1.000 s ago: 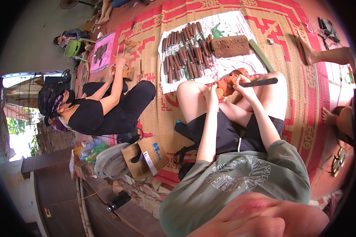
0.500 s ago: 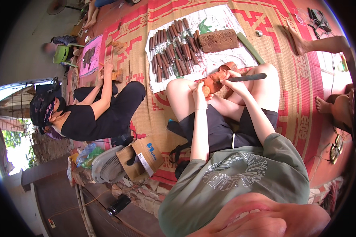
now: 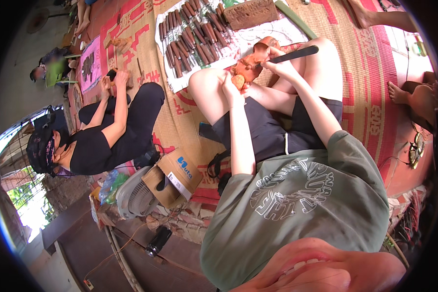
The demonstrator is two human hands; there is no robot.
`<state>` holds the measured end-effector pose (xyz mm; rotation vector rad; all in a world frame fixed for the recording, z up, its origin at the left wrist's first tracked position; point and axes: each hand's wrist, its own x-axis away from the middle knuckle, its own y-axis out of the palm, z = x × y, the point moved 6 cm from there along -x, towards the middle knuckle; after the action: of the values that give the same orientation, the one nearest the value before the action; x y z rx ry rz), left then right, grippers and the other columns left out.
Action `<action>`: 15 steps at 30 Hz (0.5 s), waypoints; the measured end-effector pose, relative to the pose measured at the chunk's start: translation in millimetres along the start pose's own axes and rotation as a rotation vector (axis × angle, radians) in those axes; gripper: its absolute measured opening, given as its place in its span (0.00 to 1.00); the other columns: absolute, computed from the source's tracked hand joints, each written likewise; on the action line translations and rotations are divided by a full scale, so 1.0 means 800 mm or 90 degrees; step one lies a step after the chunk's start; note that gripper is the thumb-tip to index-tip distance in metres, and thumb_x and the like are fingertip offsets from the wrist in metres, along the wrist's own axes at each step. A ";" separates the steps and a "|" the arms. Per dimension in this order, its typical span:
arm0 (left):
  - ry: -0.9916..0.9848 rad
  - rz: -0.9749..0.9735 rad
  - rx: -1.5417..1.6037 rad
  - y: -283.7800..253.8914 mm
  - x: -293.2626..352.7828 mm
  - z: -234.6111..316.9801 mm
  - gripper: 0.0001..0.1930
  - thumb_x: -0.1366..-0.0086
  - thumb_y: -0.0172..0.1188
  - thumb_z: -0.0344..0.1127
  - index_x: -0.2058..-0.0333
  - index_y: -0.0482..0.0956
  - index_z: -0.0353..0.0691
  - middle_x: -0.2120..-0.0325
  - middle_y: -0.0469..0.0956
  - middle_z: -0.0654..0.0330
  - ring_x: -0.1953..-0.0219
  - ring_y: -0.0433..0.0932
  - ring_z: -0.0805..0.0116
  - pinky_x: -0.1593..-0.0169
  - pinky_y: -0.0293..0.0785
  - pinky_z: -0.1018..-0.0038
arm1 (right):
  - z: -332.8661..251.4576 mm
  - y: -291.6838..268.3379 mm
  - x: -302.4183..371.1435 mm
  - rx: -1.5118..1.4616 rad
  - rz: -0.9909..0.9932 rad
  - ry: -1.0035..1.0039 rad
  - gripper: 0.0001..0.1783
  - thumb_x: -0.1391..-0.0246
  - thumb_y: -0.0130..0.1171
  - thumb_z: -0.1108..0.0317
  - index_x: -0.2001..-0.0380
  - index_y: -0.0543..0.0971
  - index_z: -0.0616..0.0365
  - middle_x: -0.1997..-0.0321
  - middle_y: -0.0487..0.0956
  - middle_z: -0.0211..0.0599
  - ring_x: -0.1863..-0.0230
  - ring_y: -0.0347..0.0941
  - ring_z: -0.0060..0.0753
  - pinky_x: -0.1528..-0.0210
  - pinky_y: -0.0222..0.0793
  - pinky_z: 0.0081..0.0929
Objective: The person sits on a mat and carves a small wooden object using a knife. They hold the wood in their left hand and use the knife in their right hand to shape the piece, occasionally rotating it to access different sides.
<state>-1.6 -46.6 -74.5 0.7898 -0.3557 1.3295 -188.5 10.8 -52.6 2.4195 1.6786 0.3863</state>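
An orange-brown carved wooden figure (image 3: 248,66) rests between my bent knees. Around its near end, beside a pale round cut face, my left hand (image 3: 230,88) is closed. My right hand (image 3: 279,64) grips a carving tool (image 3: 299,53) whose dark handle points out to the right, with its working end against or close to the carving. The tool's tip is hidden by my fingers and the wood. Beyond my knees, several wooden-handled carving tools (image 3: 197,40) lie in rows on a white cloth (image 3: 166,72).
A brown block (image 3: 251,14) and a green strip (image 3: 297,21) lie past my knees. To my left a co-worker (image 3: 95,141) sits with both hands at a dark object. A cardboard box (image 3: 180,173) and grey fan (image 3: 137,194) stand behind. Another person's foot (image 3: 399,92) is at right.
The whole view has shifted, so the scene sits higher and further left. My hands keep their hold on the carving and tool. The co-worker's hands have come to a dark object.
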 end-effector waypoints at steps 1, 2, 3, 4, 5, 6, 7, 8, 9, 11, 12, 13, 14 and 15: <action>-0.002 0.018 -0.014 -0.001 -0.006 -0.004 0.22 0.37 0.43 0.54 0.68 0.70 0.37 0.90 0.71 0.57 0.93 0.69 0.67 0.92 0.63 0.76 | -0.001 0.000 -0.002 -0.011 0.009 -0.015 0.10 0.58 0.60 0.73 0.75 0.67 0.53 0.80 0.69 0.19 0.81 0.61 0.08 0.81 0.54 0.10; -0.022 0.008 -0.013 -0.004 -0.011 -0.006 0.23 0.37 0.43 0.55 0.68 0.70 0.37 0.90 0.71 0.57 0.93 0.69 0.67 0.92 0.63 0.76 | 0.000 0.001 0.000 0.021 0.009 -0.012 0.10 0.58 0.60 0.73 0.77 0.67 0.53 0.80 0.68 0.19 0.81 0.61 0.08 0.81 0.53 0.10; -0.037 0.011 -0.004 -0.012 -0.007 -0.005 0.25 0.38 0.43 0.57 0.69 0.71 0.37 0.89 0.71 0.57 0.93 0.69 0.67 0.92 0.63 0.76 | -0.007 0.011 0.003 0.052 -0.005 -0.003 0.10 0.57 0.60 0.73 0.78 0.67 0.53 0.80 0.68 0.19 0.81 0.60 0.07 0.81 0.53 0.10; -0.036 0.016 -0.007 -0.015 -0.008 -0.005 0.25 0.38 0.42 0.57 0.69 0.71 0.37 0.89 0.72 0.56 0.93 0.69 0.67 0.92 0.63 0.77 | -0.013 0.014 0.007 0.049 -0.008 0.014 0.09 0.57 0.59 0.73 0.79 0.67 0.54 0.81 0.68 0.19 0.80 0.60 0.08 0.80 0.54 0.10; -0.035 0.021 -0.010 -0.018 -0.010 -0.006 0.26 0.38 0.42 0.58 0.70 0.72 0.37 0.89 0.72 0.56 0.93 0.69 0.67 0.92 0.63 0.77 | -0.019 0.020 0.010 0.045 -0.012 0.031 0.09 0.57 0.59 0.74 0.79 0.68 0.54 0.81 0.68 0.19 0.80 0.60 0.08 0.80 0.54 0.10; -0.035 0.022 -0.014 -0.017 -0.010 -0.006 0.26 0.38 0.42 0.58 0.70 0.72 0.37 0.88 0.73 0.56 0.93 0.69 0.67 0.91 0.63 0.77 | -0.021 0.022 0.011 0.043 -0.011 0.047 0.09 0.56 0.59 0.74 0.80 0.68 0.54 0.81 0.68 0.19 0.79 0.60 0.08 0.80 0.54 0.11; -0.030 0.027 -0.013 -0.016 -0.010 -0.006 0.26 0.38 0.41 0.57 0.70 0.72 0.36 0.88 0.73 0.56 0.93 0.69 0.67 0.91 0.63 0.77 | -0.021 0.026 0.011 0.054 -0.018 0.004 0.08 0.56 0.58 0.73 0.80 0.68 0.55 0.81 0.68 0.20 0.79 0.60 0.09 0.79 0.54 0.12; -0.024 0.033 -0.012 -0.016 -0.010 -0.006 0.26 0.38 0.41 0.57 0.70 0.72 0.36 0.87 0.73 0.56 0.92 0.69 0.67 0.91 0.63 0.77 | -0.017 0.030 0.010 0.064 -0.026 -0.038 0.08 0.56 0.58 0.73 0.80 0.68 0.56 0.82 0.67 0.20 0.79 0.60 0.10 0.78 0.55 0.13; -0.019 0.037 -0.012 -0.015 -0.009 -0.005 0.25 0.37 0.41 0.56 0.70 0.72 0.36 0.87 0.74 0.56 0.92 0.70 0.67 0.91 0.63 0.77 | -0.021 0.035 0.010 0.075 -0.033 -0.081 0.07 0.56 0.58 0.72 0.80 0.69 0.57 0.82 0.67 0.21 0.78 0.60 0.11 0.77 0.56 0.14; -0.010 0.016 -0.023 -0.009 -0.008 -0.003 0.24 0.37 0.40 0.55 0.70 0.71 0.36 0.87 0.73 0.56 0.92 0.70 0.67 0.91 0.63 0.77 | -0.021 0.043 0.012 0.146 -0.065 -0.095 0.06 0.58 0.57 0.71 0.79 0.70 0.59 0.81 0.69 0.24 0.77 0.61 0.14 0.75 0.58 0.17; -0.007 0.005 -0.029 -0.006 -0.007 -0.002 0.24 0.37 0.40 0.55 0.70 0.70 0.37 0.86 0.73 0.57 0.91 0.70 0.67 0.91 0.63 0.77 | -0.022 0.046 0.015 0.162 -0.077 -0.106 0.06 0.58 0.56 0.70 0.79 0.70 0.59 0.81 0.69 0.24 0.77 0.62 0.14 0.75 0.58 0.18; -0.010 0.008 -0.028 -0.005 -0.006 -0.002 0.23 0.37 0.39 0.54 0.70 0.70 0.37 0.87 0.73 0.57 0.91 0.70 0.67 0.91 0.63 0.78 | -0.023 0.048 0.017 0.178 -0.089 -0.116 0.06 0.58 0.56 0.70 0.79 0.70 0.59 0.81 0.69 0.25 0.77 0.62 0.14 0.75 0.58 0.18; -0.010 0.016 -0.026 -0.004 0.000 0.003 0.23 0.37 0.39 0.53 0.70 0.70 0.37 0.87 0.72 0.57 0.92 0.70 0.67 0.91 0.63 0.78 | -0.023 0.055 0.017 0.159 -0.110 -0.109 0.06 0.57 0.56 0.70 0.79 0.70 0.59 0.80 0.70 0.25 0.76 0.63 0.14 0.74 0.59 0.17; -0.010 0.020 -0.025 -0.002 0.002 0.005 0.22 0.36 0.39 0.52 0.71 0.69 0.37 0.88 0.71 0.57 0.92 0.69 0.67 0.91 0.63 0.78 | -0.012 0.051 0.016 0.162 -0.101 -0.088 0.06 0.57 0.56 0.71 0.79 0.70 0.59 0.80 0.71 0.25 0.76 0.63 0.14 0.74 0.59 0.17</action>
<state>1.6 -48.1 -71.0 0.7657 -0.4072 1.3428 -150.9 8.0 -30.1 2.3907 1.9406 -0.0192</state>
